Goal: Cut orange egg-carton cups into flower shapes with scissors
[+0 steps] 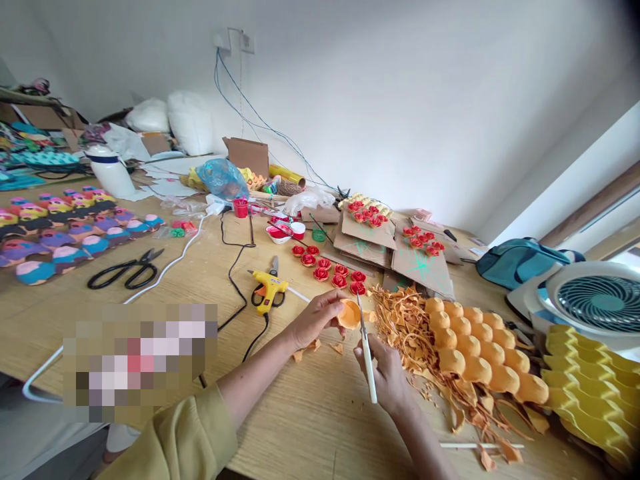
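Note:
Between the fingers and thumb of my left hand (317, 319) is an orange egg-carton cup (349, 314), its hollow side partly towards me. My right hand (385, 373) is closed round white-handled scissors (369, 367), with the metal blades pointing up at the cup's right edge. Orange paper scraps (407, 327) lie heaped beyond and to the right of my right hand. A few small orange pieces (313, 345) rest on the table under my left hand. Just past the cup sit several red paper roses (340, 275).
On the right are an orange egg tray (467, 347), a yellow egg tray (595, 380) and a white fan (600, 293). A yellow glue gun (269, 288) and black scissors (125, 272) lie left. Cardboard sheets (367, 247) carry more roses. A blurred patch covers the lower left.

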